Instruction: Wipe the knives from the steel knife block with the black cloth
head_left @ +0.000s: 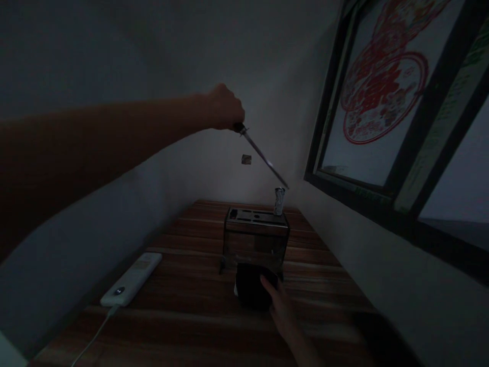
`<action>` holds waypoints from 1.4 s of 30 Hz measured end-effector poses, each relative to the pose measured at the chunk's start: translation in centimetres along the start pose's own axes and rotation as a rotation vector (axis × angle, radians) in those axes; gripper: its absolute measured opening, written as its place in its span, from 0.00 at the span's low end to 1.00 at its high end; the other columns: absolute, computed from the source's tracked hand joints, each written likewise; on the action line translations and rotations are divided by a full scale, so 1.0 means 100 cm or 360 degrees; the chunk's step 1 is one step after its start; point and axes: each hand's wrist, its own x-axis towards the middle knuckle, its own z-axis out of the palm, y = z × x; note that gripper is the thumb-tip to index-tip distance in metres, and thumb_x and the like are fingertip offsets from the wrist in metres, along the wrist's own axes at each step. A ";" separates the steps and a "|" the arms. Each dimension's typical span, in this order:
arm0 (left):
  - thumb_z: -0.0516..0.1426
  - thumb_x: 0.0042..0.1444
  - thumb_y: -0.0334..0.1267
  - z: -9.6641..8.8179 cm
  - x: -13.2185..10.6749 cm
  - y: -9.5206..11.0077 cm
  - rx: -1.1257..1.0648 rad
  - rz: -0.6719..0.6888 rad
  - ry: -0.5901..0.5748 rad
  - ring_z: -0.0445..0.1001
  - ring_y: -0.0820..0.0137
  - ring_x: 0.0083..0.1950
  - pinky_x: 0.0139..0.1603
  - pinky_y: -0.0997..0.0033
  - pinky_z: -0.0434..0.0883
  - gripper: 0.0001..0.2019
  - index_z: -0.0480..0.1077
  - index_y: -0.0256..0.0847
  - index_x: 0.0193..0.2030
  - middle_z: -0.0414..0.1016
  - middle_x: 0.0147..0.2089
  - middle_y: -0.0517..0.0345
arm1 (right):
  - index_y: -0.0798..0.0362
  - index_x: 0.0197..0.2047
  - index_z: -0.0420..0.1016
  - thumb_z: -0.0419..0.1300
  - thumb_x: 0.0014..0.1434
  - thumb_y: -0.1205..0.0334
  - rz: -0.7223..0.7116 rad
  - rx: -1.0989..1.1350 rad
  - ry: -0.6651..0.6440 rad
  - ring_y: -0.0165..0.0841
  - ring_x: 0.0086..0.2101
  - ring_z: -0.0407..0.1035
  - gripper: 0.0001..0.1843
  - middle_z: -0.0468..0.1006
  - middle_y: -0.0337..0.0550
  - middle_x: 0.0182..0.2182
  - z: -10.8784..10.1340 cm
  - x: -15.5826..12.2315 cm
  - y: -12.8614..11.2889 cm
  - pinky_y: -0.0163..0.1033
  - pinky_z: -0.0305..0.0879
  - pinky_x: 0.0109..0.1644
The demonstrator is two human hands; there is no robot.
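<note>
Left forearm [95,142] is being stretched toward the slotted box [256,229]. In front of the box, a dark, pouch-like thing [252,286] is being gripped by the right hand [280,304]. Above the box, a slender metal rod [265,158] is being held by its handle [239,127] in the closed left hand [225,108], its tip [287,186] being poised near the silvery cylinder [279,202] on the box's right end; contact cannot be told. For control, the rod should probably be being steered slowly and steadily.
</note>
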 end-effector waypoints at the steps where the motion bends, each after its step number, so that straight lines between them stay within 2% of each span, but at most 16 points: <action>1: 0.52 0.51 0.48 0.006 -0.011 -0.004 0.0021 -0.0051 -0.0134 0.70 0.60 0.45 0.45 0.59 0.59 0.20 0.73 0.29 0.30 0.68 0.28 0.56 | 0.49 0.42 0.75 0.65 0.42 0.55 0.0028 0.0043 0.0003 0.43 0.47 0.67 0.21 0.77 0.43 0.42 0.001 0.000 -0.002 0.48 0.63 0.51; 3: 0.53 0.49 0.54 0.022 -0.043 0.003 -0.0249 -0.0177 -0.0410 0.72 0.66 0.36 0.39 0.67 0.62 0.22 0.72 0.32 0.30 0.67 0.23 0.58 | 0.48 0.42 0.75 0.65 0.42 0.54 0.0055 0.0152 -0.0005 0.41 0.48 0.67 0.21 0.76 0.42 0.43 0.002 0.000 -0.007 0.46 0.63 0.51; 5: 0.48 0.53 0.53 0.041 -0.088 0.031 -0.0801 -0.0193 -0.0603 0.69 0.73 0.24 0.30 0.74 0.63 0.24 0.69 0.33 0.22 0.65 0.18 0.60 | 0.48 0.41 0.75 0.66 0.43 0.54 0.0039 0.0252 -0.0027 0.39 0.47 0.68 0.20 0.77 0.40 0.42 0.002 0.000 -0.011 0.44 0.64 0.51; 8: 0.47 0.54 0.53 0.071 -0.167 0.102 -0.1750 -0.0375 -0.0783 0.63 0.76 0.17 0.21 0.77 0.59 0.23 0.64 0.36 0.19 0.64 0.16 0.60 | 0.47 0.40 0.74 0.67 0.43 0.56 -0.0007 0.0343 -0.0042 0.37 0.44 0.70 0.18 0.78 0.37 0.39 0.003 0.002 -0.021 0.43 0.65 0.49; 10: 0.47 0.53 0.56 0.090 -0.219 0.153 -0.2251 -0.0572 -0.1002 0.60 0.76 0.16 0.18 0.77 0.58 0.22 0.64 0.37 0.23 0.61 0.15 0.64 | 0.46 0.39 0.74 0.67 0.42 0.56 -0.0035 0.0411 -0.0002 0.36 0.42 0.71 0.18 0.79 0.36 0.38 0.007 0.003 -0.031 0.43 0.66 0.48; 12: 0.52 0.49 0.56 0.107 -0.261 0.196 -0.2531 -0.0943 -0.0999 0.57 0.77 0.16 0.18 0.78 0.56 0.20 0.64 0.38 0.32 0.59 0.18 0.68 | 0.45 0.40 0.74 0.67 0.42 0.56 -0.0058 0.0473 0.0039 0.35 0.42 0.72 0.18 0.79 0.35 0.38 0.014 0.002 -0.043 0.42 0.66 0.47; 13: 0.54 0.47 0.55 0.115 -0.278 0.213 -0.2622 -0.1050 -0.0963 0.57 0.78 0.19 0.20 0.78 0.57 0.20 0.64 0.38 0.33 0.59 0.20 0.67 | 0.45 0.40 0.74 0.67 0.43 0.56 -0.0060 0.0486 0.0040 0.35 0.41 0.72 0.18 0.79 0.35 0.38 0.019 0.002 -0.049 0.42 0.66 0.47; 15: 0.54 0.48 0.54 0.131 -0.301 0.237 -0.2673 -0.1200 -0.0821 0.57 0.77 0.23 0.24 0.78 0.58 0.18 0.63 0.38 0.28 0.59 0.22 0.66 | 0.46 0.40 0.74 0.67 0.43 0.55 -0.0038 0.0483 -0.0012 0.35 0.42 0.72 0.18 0.79 0.36 0.38 0.027 0.002 -0.058 0.42 0.66 0.48; 17: 0.52 0.49 0.55 0.145 -0.312 0.249 -0.2648 -0.1290 -0.0856 0.56 0.76 0.23 0.24 0.77 0.56 0.20 0.61 0.38 0.23 0.56 0.20 0.66 | 0.47 0.40 0.75 0.67 0.42 0.55 0.0000 0.0481 -0.0039 0.35 0.43 0.71 0.18 0.79 0.37 0.39 0.034 0.003 -0.061 0.42 0.65 0.49; 20: 0.53 0.48 0.54 0.160 -0.318 0.253 -0.2563 -0.1387 -0.0818 0.59 0.73 0.25 0.26 0.75 0.58 0.20 0.64 0.37 0.22 0.59 0.21 0.64 | 0.46 0.39 0.74 0.67 0.42 0.54 0.0048 0.0494 0.0035 0.35 0.43 0.71 0.18 0.79 0.37 0.40 0.038 0.004 -0.056 0.42 0.65 0.49; 24: 0.55 0.46 0.55 0.166 -0.322 0.251 -0.2561 -0.1568 -0.0771 0.62 0.69 0.29 0.28 0.74 0.59 0.19 0.67 0.37 0.25 0.64 0.24 0.60 | 0.43 0.45 0.71 0.67 0.42 0.54 -0.0023 0.0462 0.0165 0.35 0.45 0.69 0.24 0.77 0.36 0.42 0.035 0.006 -0.041 0.43 0.64 0.50; 30: 0.53 0.49 0.54 0.159 -0.323 0.248 -0.2751 -0.1374 -0.0898 0.61 0.70 0.30 0.28 0.75 0.59 0.18 0.66 0.38 0.27 0.64 0.26 0.60 | 0.44 0.47 0.70 0.65 0.44 0.53 -0.0080 0.0205 0.0267 0.34 0.46 0.68 0.24 0.76 0.35 0.43 0.025 0.007 -0.020 0.39 0.64 0.49; 34: 0.52 0.50 0.53 0.154 -0.320 0.249 -0.2915 -0.1272 -0.1057 0.57 0.75 0.25 0.24 0.76 0.56 0.18 0.64 0.38 0.27 0.59 0.23 0.64 | 0.44 0.45 0.71 0.65 0.45 0.54 -0.0085 0.0139 0.0196 0.32 0.42 0.69 0.22 0.77 0.34 0.39 0.024 0.004 -0.015 0.35 0.66 0.44; 38: 0.52 0.50 0.55 0.159 -0.323 0.253 -0.3165 -0.1387 -0.1149 0.53 0.78 0.20 0.19 0.77 0.52 0.19 0.61 0.38 0.30 0.55 0.19 0.68 | 0.43 0.43 0.71 0.67 0.42 0.52 -0.0005 0.0163 0.0105 0.34 0.40 0.70 0.22 0.77 0.34 0.37 0.027 0.000 -0.018 0.37 0.66 0.42; 40: 0.53 0.49 0.56 0.161 -0.324 0.255 -0.3276 -0.1440 -0.1155 0.51 0.80 0.18 0.18 0.78 0.50 0.20 0.60 0.39 0.28 0.54 0.19 0.69 | 0.43 0.42 0.72 0.65 0.41 0.45 0.0041 0.0227 -0.0030 0.36 0.44 0.69 0.24 0.77 0.36 0.39 0.028 0.000 -0.019 0.40 0.65 0.46; 42: 0.54 0.47 0.57 0.161 -0.324 0.255 -0.3351 -0.1479 -0.1158 0.50 0.81 0.17 0.16 0.79 0.49 0.21 0.57 0.39 0.26 0.53 0.17 0.70 | 0.45 0.40 0.73 0.59 0.41 0.36 0.0113 0.0313 -0.0147 0.38 0.47 0.67 0.27 0.77 0.39 0.40 0.029 0.001 -0.021 0.43 0.63 0.49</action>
